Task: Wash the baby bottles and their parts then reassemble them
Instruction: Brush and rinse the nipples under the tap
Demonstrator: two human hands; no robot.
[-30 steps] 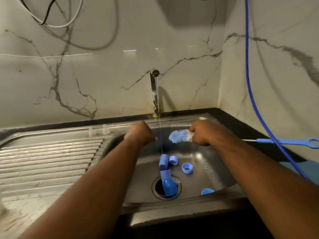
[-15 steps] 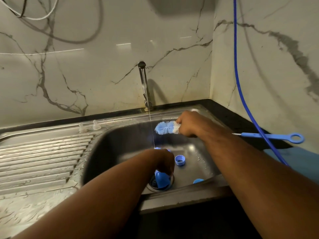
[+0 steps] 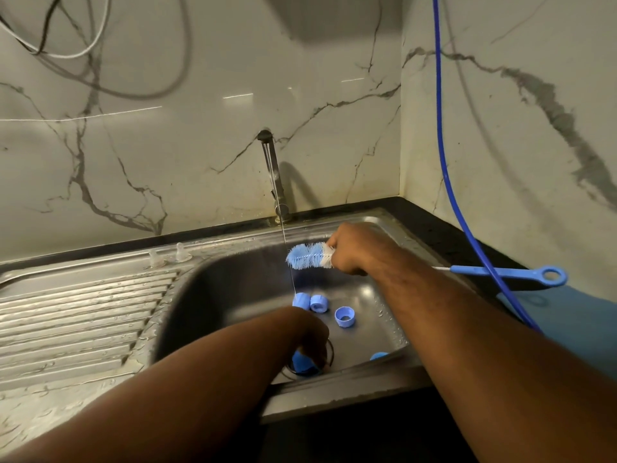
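Left hand (image 3: 312,332) low in sink (image 3: 233,289), forearm angled down, fingers curled round blue bottle part (image 3: 302,364) at drain. Right hand (image 3: 350,252) above basin, fisted round bottle brush (image 3: 309,257). Brush axis near horizontal, bristle head pointing left, ring handle right.

you have nothing to read here: no legible text, label, brand or number shows on the blue plastic baby bottle (image 3: 302,362), the loose blue plastic screw rings (image 3: 345,316), the blue-and-white bristle bottle brush (image 3: 309,256) or the stainless steel sink (image 3: 83,312).
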